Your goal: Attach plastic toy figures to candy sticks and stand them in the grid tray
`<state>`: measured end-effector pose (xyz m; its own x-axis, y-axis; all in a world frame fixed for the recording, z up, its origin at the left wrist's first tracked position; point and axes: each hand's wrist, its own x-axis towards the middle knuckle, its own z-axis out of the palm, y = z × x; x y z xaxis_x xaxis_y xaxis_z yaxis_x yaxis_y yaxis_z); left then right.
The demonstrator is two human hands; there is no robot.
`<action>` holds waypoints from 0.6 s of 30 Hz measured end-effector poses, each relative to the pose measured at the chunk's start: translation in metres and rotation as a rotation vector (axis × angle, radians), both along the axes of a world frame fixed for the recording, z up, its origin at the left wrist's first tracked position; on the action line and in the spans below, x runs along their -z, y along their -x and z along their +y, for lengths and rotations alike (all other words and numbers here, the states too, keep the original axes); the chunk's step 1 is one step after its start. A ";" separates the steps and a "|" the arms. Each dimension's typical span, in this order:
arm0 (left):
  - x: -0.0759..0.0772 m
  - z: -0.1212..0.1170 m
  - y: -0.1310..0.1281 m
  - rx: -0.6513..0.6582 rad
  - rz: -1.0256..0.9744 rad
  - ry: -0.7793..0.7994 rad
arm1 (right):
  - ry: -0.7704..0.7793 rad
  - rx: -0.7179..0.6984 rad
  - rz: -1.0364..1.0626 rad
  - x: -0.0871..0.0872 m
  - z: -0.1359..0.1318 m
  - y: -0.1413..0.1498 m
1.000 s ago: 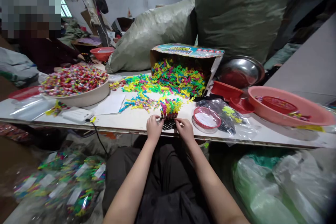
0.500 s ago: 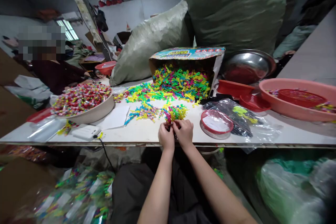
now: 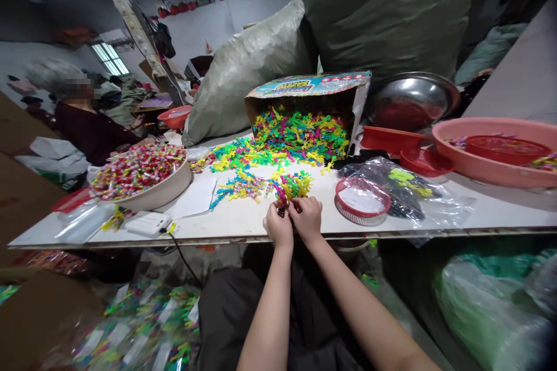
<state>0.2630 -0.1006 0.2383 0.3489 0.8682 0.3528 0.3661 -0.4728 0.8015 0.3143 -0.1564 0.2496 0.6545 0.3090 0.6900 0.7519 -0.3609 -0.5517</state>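
My left hand (image 3: 277, 226) and my right hand (image 3: 307, 217) are pressed together at the near edge of the white table (image 3: 243, 221), fingers curled. Between them they pinch a small bunch of colourful plastic pieces (image 3: 290, 186) on a dark part that is mostly hidden by my fingers. Just beyond lies a scatter of the same bright pieces (image 3: 243, 185). These spill from a cardboard box (image 3: 304, 88) lying on its side.
A cream basin of wrapped candies (image 3: 139, 171) stands left, with a white power bank (image 3: 147, 224) and cable. On the right are a small red basket (image 3: 362, 200), clear bags (image 3: 400, 185), red trays, a pink basin (image 3: 491, 153), a steel bowl (image 3: 411, 104). Big sacks stand behind. A person sits far left.
My hands closed in from either side of a black grid piece and now meet, pinching the coloured bunch. The view tilted upward and shifted left.
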 end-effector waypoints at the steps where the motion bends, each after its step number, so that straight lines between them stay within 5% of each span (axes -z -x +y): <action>1: 0.000 0.000 0.000 0.003 0.001 -0.012 | -0.005 -0.003 -0.002 0.001 0.000 0.000; 18: 0.003 -0.005 0.004 -0.013 0.097 -0.131 | -0.107 -0.035 0.062 0.012 -0.015 -0.002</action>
